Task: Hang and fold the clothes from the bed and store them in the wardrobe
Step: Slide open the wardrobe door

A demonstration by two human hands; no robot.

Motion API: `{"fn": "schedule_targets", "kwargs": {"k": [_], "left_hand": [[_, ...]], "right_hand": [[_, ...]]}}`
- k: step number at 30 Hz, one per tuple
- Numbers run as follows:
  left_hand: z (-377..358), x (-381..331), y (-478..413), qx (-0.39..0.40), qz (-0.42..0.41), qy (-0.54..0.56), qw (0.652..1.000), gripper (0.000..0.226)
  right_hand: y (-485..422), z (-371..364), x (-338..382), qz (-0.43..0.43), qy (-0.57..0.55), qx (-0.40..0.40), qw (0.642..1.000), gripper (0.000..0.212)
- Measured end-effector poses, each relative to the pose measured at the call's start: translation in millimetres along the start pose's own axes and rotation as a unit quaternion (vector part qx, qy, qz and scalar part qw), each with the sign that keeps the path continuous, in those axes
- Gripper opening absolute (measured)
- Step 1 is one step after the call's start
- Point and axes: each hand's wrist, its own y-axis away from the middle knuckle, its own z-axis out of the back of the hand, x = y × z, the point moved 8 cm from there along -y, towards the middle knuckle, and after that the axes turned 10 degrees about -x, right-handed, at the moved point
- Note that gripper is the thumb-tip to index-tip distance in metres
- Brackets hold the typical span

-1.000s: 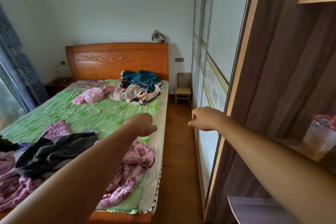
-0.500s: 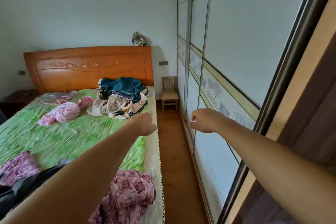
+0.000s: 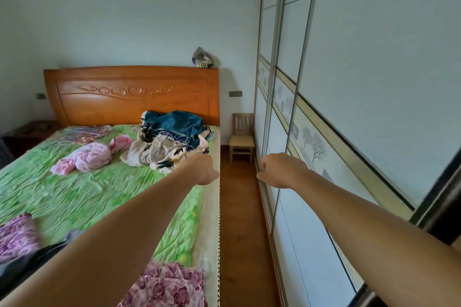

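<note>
Two bare forearms reach forward from the bottom of the view. Nearest, one purple floral garment (image 3: 169, 286) is bunched at the right edge of the bed (image 3: 74, 194). A second purple floral piece (image 3: 17, 234) lies at the left edge of the view, with one dark garment (image 3: 25, 264), blurred, just beside it.

Further out, the left hand (image 3: 205, 171) hovers over the bed's right border, seen from the back, fingers curled under into a fist with nothing in it. The right hand (image 3: 282, 169) is also clenched and holds nothing, thumb poking left, just beside a metal stile of the wardrobe (image 3: 374, 82); whether it touches the stile cannot be told. The wardrobe's sliding panels run along the right and its inside does not show.

Beyond the hands, on the green sheet, lie one pink bundle (image 3: 87, 157) and, touching it on the right, one heap of cream and teal clothes (image 3: 169, 137). Behind them stands the wooden headboard (image 3: 129, 95), and one small wooden chair (image 3: 242, 139) sits in the far corner between bed and wardrobe.
</note>
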Motion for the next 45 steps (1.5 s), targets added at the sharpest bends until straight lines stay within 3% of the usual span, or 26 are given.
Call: {"fn": "schedule_targets", "kwargs": {"k": [6,12,19,23,27,39,45], "left_hand": [[-12,6,-52,0.007,0.022,0.007,1.0,0.048],[-23,-5,-124,0.02,0.001,-0.006,1.0,0.046],[-54,-13,-268,0.035,-0.045,-0.019,0.998,0.027],[-62,-11,-362,0.043,-0.062,-0.03,0.997,0.038],[-61,-17,-434,0.045,-0.088,-0.031,0.995,0.029],[-74,-59,-514,0.066,-0.183,-0.014,0.981,0.044],[-97,-101,-572,0.074,-0.277,-0.033,0.958,0.048]], "right_hand": [[-59,-22,-6,0.014,0.009,0.029,0.999,0.036],[-124,-26,-28,-0.003,-0.004,0.019,1.0,0.03],[-231,-53,-64,-0.029,-0.001,0.012,1.0,0.035],[-306,-61,-90,-0.055,0.011,0.015,0.998,0.042],[-359,-65,-109,-0.083,0.006,0.025,0.996,0.044],[-409,-81,-146,-0.121,-0.024,0.042,0.991,0.043],[-441,-98,-173,-0.171,-0.008,0.039,0.984,0.048]]}}
